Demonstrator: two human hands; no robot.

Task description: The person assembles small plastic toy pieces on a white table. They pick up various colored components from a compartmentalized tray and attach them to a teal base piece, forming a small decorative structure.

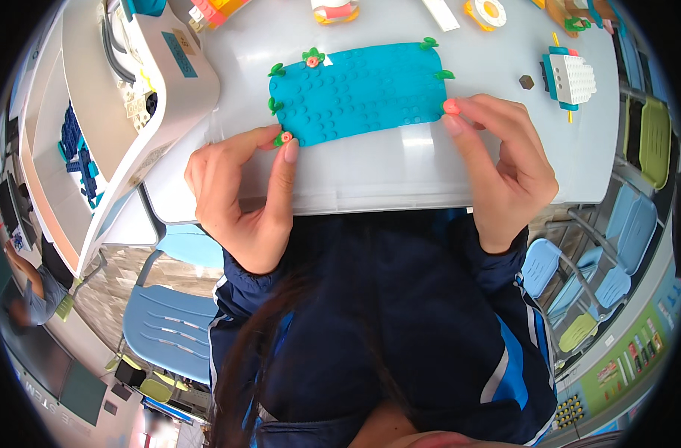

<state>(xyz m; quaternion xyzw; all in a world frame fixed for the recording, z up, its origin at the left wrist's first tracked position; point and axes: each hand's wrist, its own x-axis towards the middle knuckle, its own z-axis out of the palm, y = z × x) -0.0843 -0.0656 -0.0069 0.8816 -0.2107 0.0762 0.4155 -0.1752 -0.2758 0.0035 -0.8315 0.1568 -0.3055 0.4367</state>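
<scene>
A teal studded building plate (359,93) lies on the white table in front of me. Thumb and forefinger of my left hand (243,198) are closed around a small coral flower with a green leaf (284,139) at the plate's near left corner. At the near right corner, my right hand (508,160) pinches a small coral piece (452,106) against the plate's edge; its underside is hidden by the fingers. Green leaf pieces (275,70) stand along the plate's left, far and right edges. Another coral flower with leaves (312,58) sits on the far edge.
To the left stands a white bin (198,75) holding dark blue and teal parts (79,153). A white brick assembly with yellow pins (572,78) and a dark hexagonal piece (526,82) lie at right. Several builds line the far edge. Blue chairs (169,328) flank me.
</scene>
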